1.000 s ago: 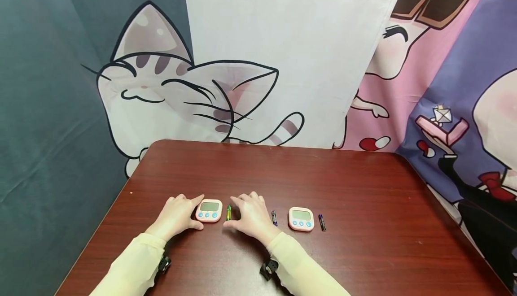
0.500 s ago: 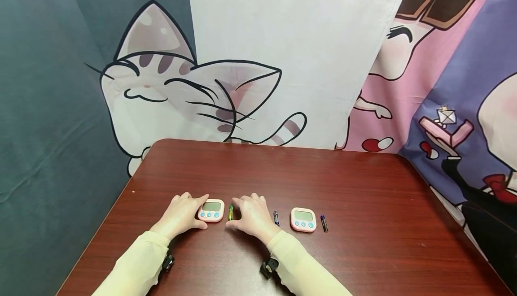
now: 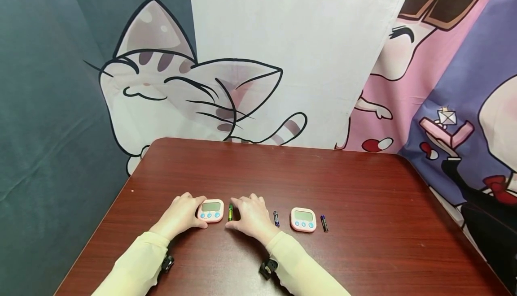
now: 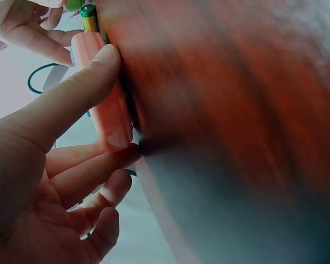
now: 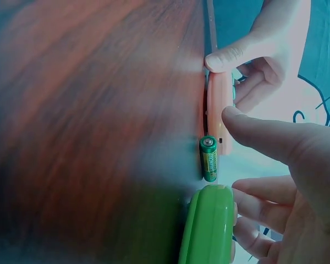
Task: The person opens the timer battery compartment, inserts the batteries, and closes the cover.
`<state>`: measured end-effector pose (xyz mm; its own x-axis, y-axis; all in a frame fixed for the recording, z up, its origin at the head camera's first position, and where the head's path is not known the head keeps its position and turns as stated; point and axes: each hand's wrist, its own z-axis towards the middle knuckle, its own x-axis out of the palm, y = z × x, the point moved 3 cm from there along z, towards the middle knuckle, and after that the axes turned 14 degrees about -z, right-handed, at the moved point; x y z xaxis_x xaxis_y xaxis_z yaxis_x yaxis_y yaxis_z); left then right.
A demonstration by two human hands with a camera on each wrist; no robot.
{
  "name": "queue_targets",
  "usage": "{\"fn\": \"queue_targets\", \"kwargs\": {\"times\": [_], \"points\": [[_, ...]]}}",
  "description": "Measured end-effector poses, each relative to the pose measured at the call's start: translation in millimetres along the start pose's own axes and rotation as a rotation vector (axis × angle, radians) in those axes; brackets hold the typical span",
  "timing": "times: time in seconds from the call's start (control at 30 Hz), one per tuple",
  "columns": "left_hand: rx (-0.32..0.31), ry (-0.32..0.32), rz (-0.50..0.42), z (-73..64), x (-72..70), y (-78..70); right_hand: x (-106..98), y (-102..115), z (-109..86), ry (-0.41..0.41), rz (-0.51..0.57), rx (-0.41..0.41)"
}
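Observation:
My left hand (image 3: 179, 215) holds a pink digital timer (image 3: 211, 211) by its left end, thumb at the near edge and a finger at the far edge. Just right of this timer lies a green battery (image 3: 230, 212). My right hand (image 3: 254, 217) arches beside the battery, thumb and index finger spread apart. In the right wrist view a rounded green case (image 5: 209, 225) shows under this hand; the head view hides it. The right thumb stays apart from the battery (image 5: 208, 158) in that view, and these fingers grip nothing.
Right of my right hand lies a dark battery (image 3: 276, 219). A second pink timer (image 3: 303, 219) follows, with another dark battery (image 3: 324, 223) at its right. All are on the brown table (image 3: 363, 188). A printed curtain (image 3: 250, 18) hangs behind the table's far edge.
The head view has shifted slightly, moving the whole scene a little in the frame. Both hands keep their places by the timer and the green battery.

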<state>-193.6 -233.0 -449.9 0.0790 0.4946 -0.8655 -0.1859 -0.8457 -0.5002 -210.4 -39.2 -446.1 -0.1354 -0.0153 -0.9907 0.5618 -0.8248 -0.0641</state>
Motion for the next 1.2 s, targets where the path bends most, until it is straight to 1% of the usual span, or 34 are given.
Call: {"fn": "queue_targets", "kwargs": {"times": [0.1, 0.3, 0.4, 0.53, 0.6, 0.77, 0.9, 1.0, 1.07, 1.2], "points": [[-0.002, 0.004, 0.001, 0.1, 0.0, -0.5, 0.2, 0.6, -0.5, 0.008, -0.002, 0.0], [0.025, -0.007, 0.027, -0.5, -0.4, -2.6, -1.2, 2.3, -1.2, -0.006, -0.017, -0.02], [0.062, -0.034, 0.026, -2.2, -1.7, -5.4, -2.2, 3.2, -1.6, -0.017, -0.012, -0.027], [0.138, -0.091, 0.017, -5.4, -4.1, -10.5, -3.4, 3.3, -2.4, -0.022, 0.005, -0.019], [0.165, -0.118, 0.016, -6.9, -5.1, -12.4, -4.0, 2.9, -2.9, -0.029, 0.014, -0.014], [0.218, -0.158, 0.039, -9.8, -5.8, -16.0, -5.9, 1.1, -4.4, -0.077, 0.035, -0.013], [0.287, -0.203, 0.079, -10.9, -5.9, -18.9, -7.3, -1.7, -5.8, -0.099, 0.085, 0.009], [0.328, -0.242, 0.114, -11.7, -7.5, -21.7, -8.4, -3.7, -7.1, -0.096, 0.145, 0.029], [0.345, -0.261, 0.128, -12.7, -8.7, -23.5, -9.1, -4.5, -8.0, -0.087, 0.183, 0.036], [0.36, -0.275, 0.131, -15.0, -10.6, -27.1, -9.5, -5.6, -9.4, -0.062, 0.257, 0.042]]}}
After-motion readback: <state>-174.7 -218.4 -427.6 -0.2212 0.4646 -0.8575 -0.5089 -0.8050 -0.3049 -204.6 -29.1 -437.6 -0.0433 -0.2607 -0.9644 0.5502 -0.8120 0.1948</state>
